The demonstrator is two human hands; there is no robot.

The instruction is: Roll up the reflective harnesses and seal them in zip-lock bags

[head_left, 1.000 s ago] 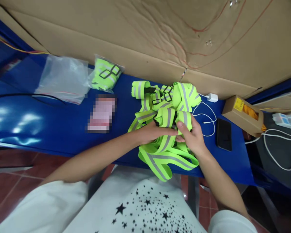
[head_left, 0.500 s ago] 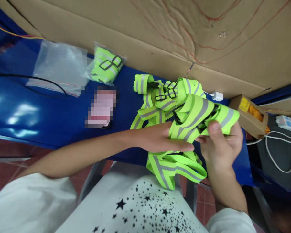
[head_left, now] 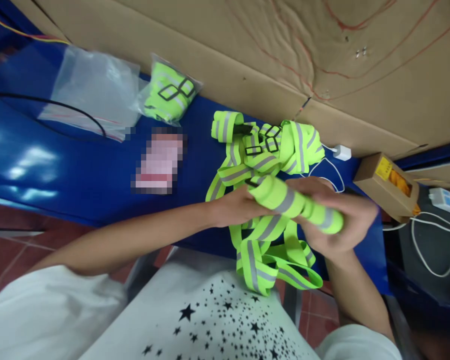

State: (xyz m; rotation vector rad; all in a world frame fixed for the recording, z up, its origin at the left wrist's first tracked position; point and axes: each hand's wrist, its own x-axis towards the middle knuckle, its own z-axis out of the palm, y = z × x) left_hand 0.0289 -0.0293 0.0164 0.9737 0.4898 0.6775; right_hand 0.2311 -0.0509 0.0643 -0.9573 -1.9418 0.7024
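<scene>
Between my hands is a folded bundle of neon-yellow reflective strap [head_left: 285,200] with a grey stripe along it. My left hand [head_left: 236,206] grips its left end, the fingertips hidden behind the webbing. Wrapped round the right part, my right hand [head_left: 337,217] is closed and slightly blurred. Loose loops of the same strap [head_left: 262,262] hang below the hands over the table's near edge. Just beyond lies a heap of reflective straps [head_left: 300,145] with black rectangular buckles [head_left: 272,139].
On the blue table [head_left: 198,165] lie a clear bag of folded straps [head_left: 170,95], flat clear plastic bags [head_left: 97,90] and a pixelated phone-like object [head_left: 159,162]. A cardboard box [head_left: 388,185] with orange contents and a white plug [head_left: 341,151] sit at right. Cardboard [head_left: 210,45] lines the back.
The folded bundle has tipped over and now shows its narrow edge. My right hand has turned and closed over it from above. The view has shifted slightly.
</scene>
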